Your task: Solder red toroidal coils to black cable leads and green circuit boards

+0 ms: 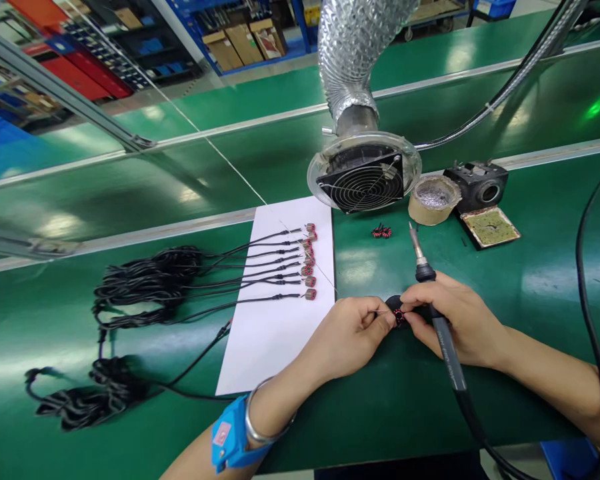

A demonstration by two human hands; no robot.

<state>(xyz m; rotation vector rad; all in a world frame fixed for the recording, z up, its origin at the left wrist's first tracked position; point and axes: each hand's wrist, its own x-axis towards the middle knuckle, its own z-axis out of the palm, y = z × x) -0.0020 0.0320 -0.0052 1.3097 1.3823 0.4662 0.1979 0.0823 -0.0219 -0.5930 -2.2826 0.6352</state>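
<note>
My left hand [353,333] is closed in a pinch on a thin solder wire [233,167], which slants down from the upper left. Its fingertips are beside a small round red-and-black connector [399,316]. My right hand [467,320] has a soldering iron [445,347] tucked between its fingers, tip pointing up and away. The thumb and index finger of that hand also touch the connector, partly hiding it. A dark piece behind the connector is mostly covered by my fingers.
Black cables [147,283] end in several small connectors on a white sheet [280,333]. Loose red-and-black parts [381,231] lie below a fume extractor [367,177]. Behind the iron stand a tape roll [433,210], an iron holder [477,187] and a sponge tray [490,227].
</note>
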